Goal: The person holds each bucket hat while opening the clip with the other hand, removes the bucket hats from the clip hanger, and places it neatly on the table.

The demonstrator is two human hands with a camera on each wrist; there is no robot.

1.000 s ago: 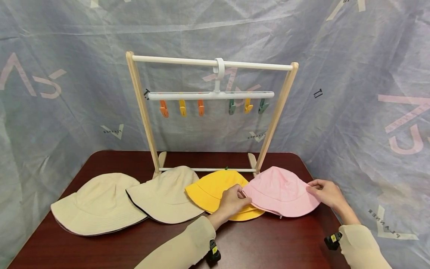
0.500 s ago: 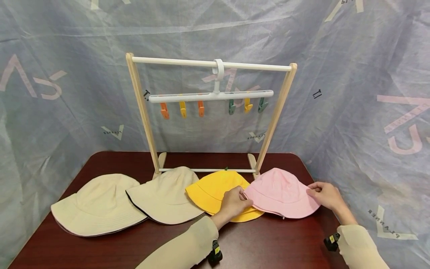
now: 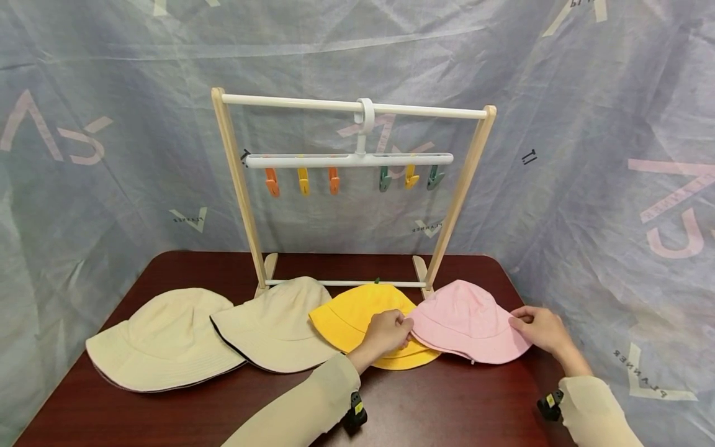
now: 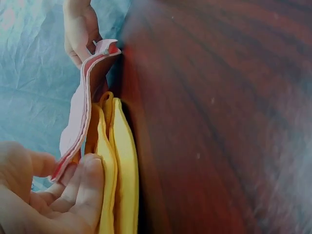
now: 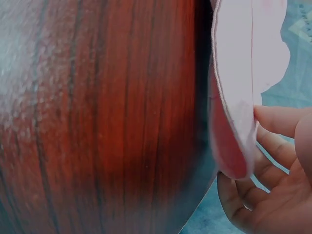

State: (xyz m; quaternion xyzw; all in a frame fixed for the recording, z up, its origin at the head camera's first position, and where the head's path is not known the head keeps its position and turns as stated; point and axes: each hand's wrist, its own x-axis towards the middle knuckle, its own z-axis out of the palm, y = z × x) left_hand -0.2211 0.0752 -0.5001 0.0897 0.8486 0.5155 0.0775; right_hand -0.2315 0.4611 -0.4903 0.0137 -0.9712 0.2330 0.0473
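A pink bucket hat [image 3: 468, 320] lies at the right end of a row of hats, its left brim overlapping a yellow bucket hat [image 3: 349, 320]. My left hand [image 3: 386, 332] pinches the pink hat's left brim edge between thumb and fingers; in the left wrist view the backs of those fingers lie against the yellow brim [image 4: 126, 161]. At the opposite side, my right hand [image 3: 543, 329] pinches the pink hat's right brim, thumb on top and fingers beneath, as the right wrist view shows. Two cream bucket hats, one in the middle [image 3: 285, 329] and one at far left [image 3: 167, 338], overlap each other.
Behind the hats stands a wooden rack [image 3: 237, 186] with a white top rail. From it hangs a white hanger [image 3: 349, 161] carrying several orange, yellow and green clips [image 3: 303, 181]. The dark red table [image 3: 436, 410] meets grey curtains [image 3: 586, 205] around it.
The pink hat shifts very slightly toward the front, both hands still pinching its brim. The hanger swings a little. The other hats stay put.
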